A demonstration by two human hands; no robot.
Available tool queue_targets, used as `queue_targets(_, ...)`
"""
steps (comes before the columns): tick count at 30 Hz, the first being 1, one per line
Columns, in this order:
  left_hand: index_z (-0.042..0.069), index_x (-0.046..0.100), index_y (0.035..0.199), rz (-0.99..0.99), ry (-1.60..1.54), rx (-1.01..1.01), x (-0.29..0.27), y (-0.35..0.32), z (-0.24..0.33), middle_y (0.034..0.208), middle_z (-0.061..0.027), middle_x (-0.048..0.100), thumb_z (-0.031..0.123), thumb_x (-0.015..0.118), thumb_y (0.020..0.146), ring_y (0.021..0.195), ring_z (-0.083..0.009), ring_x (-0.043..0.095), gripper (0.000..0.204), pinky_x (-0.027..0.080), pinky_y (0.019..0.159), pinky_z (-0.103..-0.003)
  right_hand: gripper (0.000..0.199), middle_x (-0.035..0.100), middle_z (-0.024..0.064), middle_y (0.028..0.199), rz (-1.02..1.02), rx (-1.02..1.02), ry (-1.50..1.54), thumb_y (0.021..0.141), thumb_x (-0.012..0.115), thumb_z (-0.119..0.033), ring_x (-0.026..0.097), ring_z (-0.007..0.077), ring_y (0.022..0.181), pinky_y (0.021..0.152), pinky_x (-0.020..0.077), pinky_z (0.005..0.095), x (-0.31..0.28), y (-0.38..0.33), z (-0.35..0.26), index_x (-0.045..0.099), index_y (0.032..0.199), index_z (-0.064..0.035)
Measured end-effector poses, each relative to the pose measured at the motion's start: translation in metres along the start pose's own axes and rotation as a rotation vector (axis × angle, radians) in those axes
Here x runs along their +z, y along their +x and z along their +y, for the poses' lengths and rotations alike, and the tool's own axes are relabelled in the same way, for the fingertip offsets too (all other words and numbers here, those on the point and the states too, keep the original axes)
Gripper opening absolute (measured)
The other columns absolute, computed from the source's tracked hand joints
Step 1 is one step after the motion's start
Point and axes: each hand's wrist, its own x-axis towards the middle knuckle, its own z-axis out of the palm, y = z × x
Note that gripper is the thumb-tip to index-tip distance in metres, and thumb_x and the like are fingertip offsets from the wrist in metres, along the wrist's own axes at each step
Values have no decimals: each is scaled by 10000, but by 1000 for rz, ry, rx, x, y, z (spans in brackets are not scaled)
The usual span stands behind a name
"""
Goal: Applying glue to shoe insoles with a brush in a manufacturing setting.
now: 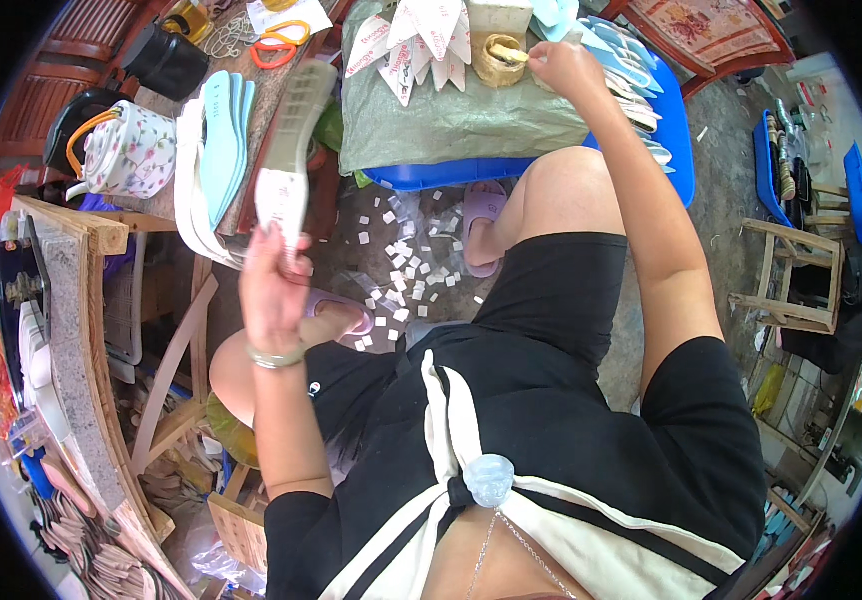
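My left hand grips the near end of a shoe insole, held upright over the bench edge. Its far part is grey-brown, its near part white, and it is slightly blurred. Beyond the table's middle, my right hand pinches a thin, yellowish brush. The brush end dips into a small, tan-crusted pot. White pointed pieces with red print stand left of the pot. Light-blue insoles and white ones lie stacked beside my left hand.
A green-grey sheet covers the work surface, over a blue tray carrying more insoles. On the left bench stand a flowered kettle, a black container and orange-handled scissors. White scraps litter the floor. A wooden stool stands right.
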Motion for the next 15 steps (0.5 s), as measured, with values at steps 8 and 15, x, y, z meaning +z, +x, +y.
queue_targets(8,49,457,1180,-45,21,9,8,-26,-73,1162,-117,585,142,488,954,1028,-232,617,246,568,714,-248,198,682,124,819,224,-105,-27,820,620,-281,661,287,709,619,528,393,34,-83,-9,678,945,-139)
queue_targets(15,38,459,1166,12,-55,74,0,-37,-74,1137,-126,593,122,500,947,988,-215,628,238,558,788,-285,249,675,53,977,-265,-22,1325,863,610,-114,587,88,902,810,458,236,24,-174,-65,651,1081,0)
